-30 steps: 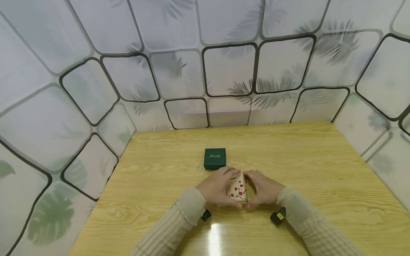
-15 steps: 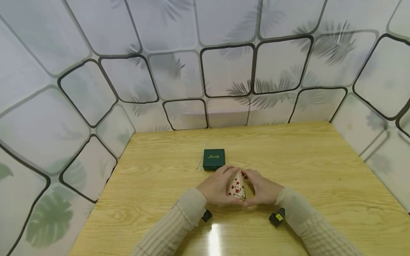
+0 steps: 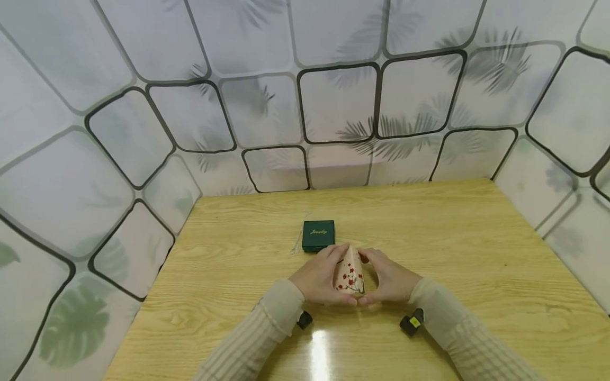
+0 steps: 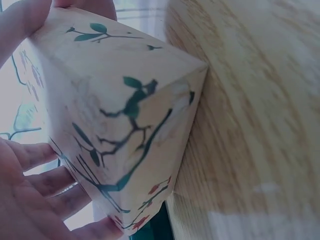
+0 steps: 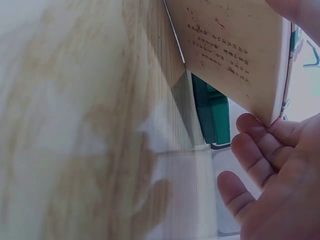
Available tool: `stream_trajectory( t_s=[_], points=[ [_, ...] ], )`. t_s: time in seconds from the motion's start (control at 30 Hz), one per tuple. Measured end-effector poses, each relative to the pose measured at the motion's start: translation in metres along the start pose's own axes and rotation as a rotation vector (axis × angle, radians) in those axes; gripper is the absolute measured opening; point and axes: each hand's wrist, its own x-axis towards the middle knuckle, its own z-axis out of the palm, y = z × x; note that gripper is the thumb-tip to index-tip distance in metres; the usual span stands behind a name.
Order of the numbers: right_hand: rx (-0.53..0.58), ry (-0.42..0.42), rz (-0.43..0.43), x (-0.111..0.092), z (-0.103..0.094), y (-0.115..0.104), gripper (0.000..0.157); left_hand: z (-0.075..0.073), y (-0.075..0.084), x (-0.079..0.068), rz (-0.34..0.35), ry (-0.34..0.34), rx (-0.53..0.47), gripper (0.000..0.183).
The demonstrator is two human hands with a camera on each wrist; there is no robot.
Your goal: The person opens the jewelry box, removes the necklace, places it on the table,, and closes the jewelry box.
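Note:
A cream triangular case (image 3: 350,276) printed with red blossoms and dark branches stands between my two hands, close over the table. My left hand (image 3: 318,279) holds its left side, thumb at the near end and fingers at the far end. On the other side my right hand (image 3: 392,278) pinches it by thumb and fingertips. Green leaves and a pointed corner of the case (image 4: 115,115) fill much of the left wrist view. In the right wrist view a flat face of the case (image 5: 227,55) shows small lines of printed characters.
Just beyond my left hand lies a dark green box (image 3: 318,236) with gold "Jewelry" lettering. A thin silver chain (image 3: 297,242) lies along its left side. The wood-grain table (image 3: 452,233) meets a patterned curtain (image 3: 340,106) at the back.
The case has turned slightly between my hands, its pointed top shifting left and farther up, so more of the blossom face shows. Both hands keep their hold and have moved only a little.

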Motion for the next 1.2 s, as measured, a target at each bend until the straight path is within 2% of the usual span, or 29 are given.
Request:
stream_trajectory(
  t_s=[0.6, 0.9, 1.2],
  points=[
    [0.01, 0.017, -0.011, 0.0022, -0.0015, -0.0012, 0.108, -0.0013, 0.0028, 0.0003, 0.003, 0.045, 0.006, 0.113],
    [0.0, 0.02, 0.022, 0.0002, -0.003, -0.0023, 0.109, -0.002, 0.0035, 0.0, -0.004, 0.048, 0.016, 0.113],
    [0.017, 0.004, 0.0, -0.0006, -0.004, -0.003, 0.106, -0.0039, 0.001, -0.0012, 0.005, 0.039, -0.044, 0.108]
  ],
)
